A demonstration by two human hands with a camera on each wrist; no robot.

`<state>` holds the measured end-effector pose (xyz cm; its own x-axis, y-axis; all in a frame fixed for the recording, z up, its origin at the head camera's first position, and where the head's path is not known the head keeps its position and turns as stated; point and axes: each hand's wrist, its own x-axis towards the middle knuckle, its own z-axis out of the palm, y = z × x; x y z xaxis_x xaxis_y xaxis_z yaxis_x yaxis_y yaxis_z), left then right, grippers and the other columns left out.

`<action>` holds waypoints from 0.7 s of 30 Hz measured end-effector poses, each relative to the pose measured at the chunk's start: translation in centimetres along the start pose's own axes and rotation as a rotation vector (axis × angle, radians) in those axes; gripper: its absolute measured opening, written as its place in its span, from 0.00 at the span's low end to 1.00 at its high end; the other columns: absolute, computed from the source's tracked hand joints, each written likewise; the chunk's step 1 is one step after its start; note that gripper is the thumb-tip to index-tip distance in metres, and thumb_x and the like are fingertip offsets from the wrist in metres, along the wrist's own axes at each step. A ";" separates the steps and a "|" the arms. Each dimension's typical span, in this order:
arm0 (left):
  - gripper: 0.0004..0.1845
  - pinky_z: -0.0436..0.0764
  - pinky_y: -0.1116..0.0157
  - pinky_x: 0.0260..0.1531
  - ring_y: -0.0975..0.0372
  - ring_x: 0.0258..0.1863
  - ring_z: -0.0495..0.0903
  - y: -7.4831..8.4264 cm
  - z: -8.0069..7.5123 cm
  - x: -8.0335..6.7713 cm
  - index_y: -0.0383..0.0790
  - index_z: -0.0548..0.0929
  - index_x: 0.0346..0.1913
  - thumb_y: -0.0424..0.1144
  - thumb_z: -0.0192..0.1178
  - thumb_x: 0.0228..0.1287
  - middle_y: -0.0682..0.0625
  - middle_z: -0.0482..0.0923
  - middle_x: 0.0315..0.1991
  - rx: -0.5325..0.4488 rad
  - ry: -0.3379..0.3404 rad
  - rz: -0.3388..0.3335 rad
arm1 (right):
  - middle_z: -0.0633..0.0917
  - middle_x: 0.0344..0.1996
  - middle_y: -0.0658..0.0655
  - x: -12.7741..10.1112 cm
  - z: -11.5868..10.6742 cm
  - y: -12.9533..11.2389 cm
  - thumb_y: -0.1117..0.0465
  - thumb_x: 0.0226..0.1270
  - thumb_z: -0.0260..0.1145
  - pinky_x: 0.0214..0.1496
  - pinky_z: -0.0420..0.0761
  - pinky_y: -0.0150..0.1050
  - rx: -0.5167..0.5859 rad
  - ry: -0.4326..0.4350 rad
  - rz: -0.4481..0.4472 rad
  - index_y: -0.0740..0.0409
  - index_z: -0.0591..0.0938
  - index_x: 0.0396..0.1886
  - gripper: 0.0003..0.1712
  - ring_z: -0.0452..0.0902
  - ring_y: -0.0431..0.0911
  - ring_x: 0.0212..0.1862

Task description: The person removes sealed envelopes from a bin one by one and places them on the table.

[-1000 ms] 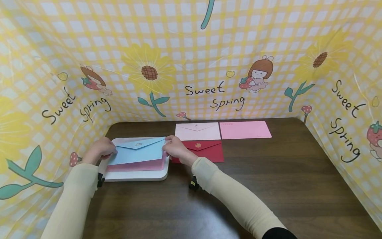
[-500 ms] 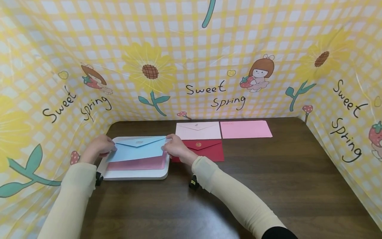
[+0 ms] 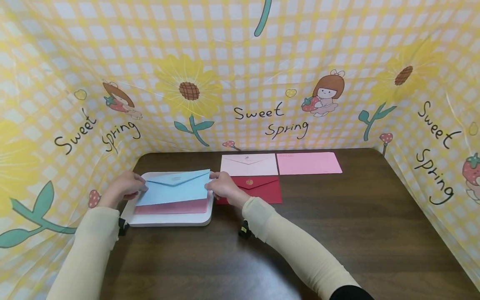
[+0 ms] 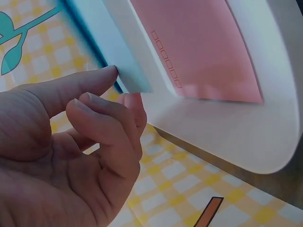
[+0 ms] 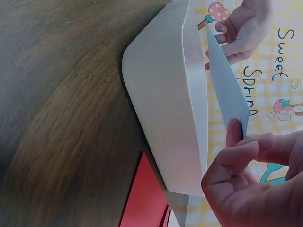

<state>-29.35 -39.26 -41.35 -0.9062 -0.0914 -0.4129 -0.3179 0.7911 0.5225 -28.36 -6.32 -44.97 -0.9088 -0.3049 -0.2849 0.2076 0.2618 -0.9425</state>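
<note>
Two hands pinch the blue envelope [image 3: 174, 188] by its short ends, left hand [image 3: 123, 187] and right hand [image 3: 221, 186], its length spanning between them above the white tray [image 3: 168, 218].

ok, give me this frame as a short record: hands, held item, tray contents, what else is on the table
left hand: pinches the left edge of the light blue paper envelope
right hand: pinches the same envelope's right edge
blue envelope: flap side up, held above the tray
white rounded plastic tray: holds a pink envelope, partly covered by the blue one
dark wooden table: also bears a red envelope, a pale pink envelope and a brighter pink envelope
backdrop: yellow checked cloth, sunflower print
</note>
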 end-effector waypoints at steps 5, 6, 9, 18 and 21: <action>0.24 0.79 0.62 0.28 0.58 0.26 0.76 0.2 0.0 -0.1 0.17 0.76 0.62 0.32 0.64 0.71 0.43 0.76 0.32 -0.026 -0.002 0.000 | 0.74 0.19 0.57 0.2 0.0 0.1 0.61 0.77 0.68 0.29 0.75 0.35 -0.076 -0.007 0.011 0.62 0.85 0.42 0.08 0.70 0.47 0.19; 0.23 0.79 0.62 0.28 0.58 0.26 0.76 0.2 0.0 -0.1 0.17 0.77 0.62 0.32 0.64 0.71 0.44 0.76 0.32 -0.029 -0.002 0.000 | 0.74 0.19 0.57 0.2 0.0 0.1 0.60 0.77 0.68 0.29 0.75 0.35 -0.082 -0.006 0.016 0.62 0.85 0.40 0.08 0.70 0.47 0.20; 0.23 0.79 0.62 0.29 0.58 0.26 0.75 0.3 0.1 -0.3 0.17 0.77 0.61 0.32 0.63 0.71 0.44 0.76 0.32 -0.036 -0.009 -0.001 | 0.74 0.20 0.56 0.1 -0.1 0.1 0.60 0.77 0.68 0.26 0.75 0.34 -0.091 0.001 0.039 0.64 0.85 0.39 0.10 0.69 0.46 0.19; 0.23 0.76 0.62 0.29 0.57 0.26 0.73 0.8 0.4 -0.7 0.19 0.76 0.60 0.35 0.64 0.71 0.43 0.75 0.33 0.069 0.005 0.029 | 0.83 0.39 0.68 0.3 -0.5 0.7 0.58 0.76 0.68 0.25 0.76 0.34 -0.132 0.011 0.077 0.58 0.84 0.38 0.08 0.71 0.46 0.21; 0.23 0.75 0.62 0.28 0.57 0.25 0.72 0.8 0.5 -0.7 0.20 0.77 0.59 0.36 0.63 0.71 0.42 0.76 0.34 0.076 0.009 0.043 | 0.83 0.43 0.69 0.3 -0.7 0.9 0.57 0.76 0.69 0.25 0.76 0.35 -0.127 0.018 0.079 0.57 0.84 0.39 0.08 0.71 0.46 0.21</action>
<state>-28.85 -38.24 -40.97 -0.9210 -0.0619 -0.3847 -0.2574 0.8380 0.4812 -28.69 -5.48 -45.80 -0.8981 -0.2622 -0.3530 0.2324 0.3984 -0.8873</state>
